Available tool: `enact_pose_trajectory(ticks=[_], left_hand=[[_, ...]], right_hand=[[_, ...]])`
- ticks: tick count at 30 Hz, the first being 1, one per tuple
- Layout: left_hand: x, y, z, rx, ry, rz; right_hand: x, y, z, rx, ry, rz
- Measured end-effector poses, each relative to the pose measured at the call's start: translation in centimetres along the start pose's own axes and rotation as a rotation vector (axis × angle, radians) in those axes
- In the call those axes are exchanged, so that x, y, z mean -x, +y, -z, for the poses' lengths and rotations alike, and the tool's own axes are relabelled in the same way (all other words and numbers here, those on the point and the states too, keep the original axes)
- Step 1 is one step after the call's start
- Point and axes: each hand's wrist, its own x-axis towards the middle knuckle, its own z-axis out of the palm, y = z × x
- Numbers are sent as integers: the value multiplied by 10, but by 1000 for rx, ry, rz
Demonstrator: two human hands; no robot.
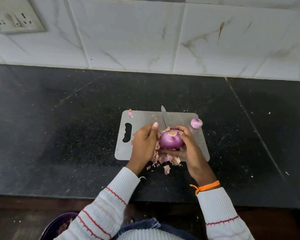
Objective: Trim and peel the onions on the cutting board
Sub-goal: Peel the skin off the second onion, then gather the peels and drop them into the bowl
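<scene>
While you hold the big onion (171, 140) just above the board (180, 118), your right hand (189, 149) wraps round it, with its fingers (184, 129) curled over the far side and more fingers under it. Your left hand (144, 144) is at the onion's left side. Its thumb (155, 126) sticks up, and its other fingers are bent in by the onion, where loose skin hangs. You seem to be pulling skin off, but I cannot tell for sure what those fingers pinch.

This onion looks nearly done. It is shiny and purple almost all over, and the end that faces you has been cut flat. A few bits of dry skin are on it near your right fingers.

A small onion (196, 123) sits at the far right corner of the board. It looks purple and bare too, so it may be done, but it is too small to be sure.

The knife (164, 116) lies on the board behind your hands, and nobody holds it. Peels (164, 159) are piled at the near edge of the board, and some have spilled onto the bench (59, 135). One scrap (130, 113) lies at the far left corner.

What is left, I think: pick off the last dry bits.
</scene>
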Motion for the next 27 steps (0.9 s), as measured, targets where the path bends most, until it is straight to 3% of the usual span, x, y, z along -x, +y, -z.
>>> enact_pose_trajectory(ticks=[4, 6, 13, 16, 22, 27], left_hand=[[-1, 0, -3, 16, -89, 31], [-3, -3, -4, -1, -128, 41], [2, -10, -10, -38, -230, 124], [3, -10, -12, -40, -254, 138], [4, -12, -17, -41, -270, 155], [4, -14, -18, -65, -284, 136]], right_hand=[[-2, 1, 5, -185, 40, -89], [-4, 1, 12, -164, 108, -69], [-23, 14, 41, 685, 473, 87], [-26, 26, 47, 842, 545, 120], [-29, 37, 52, 834, 550, 81], [-27, 36, 58, 684, 506, 89]])
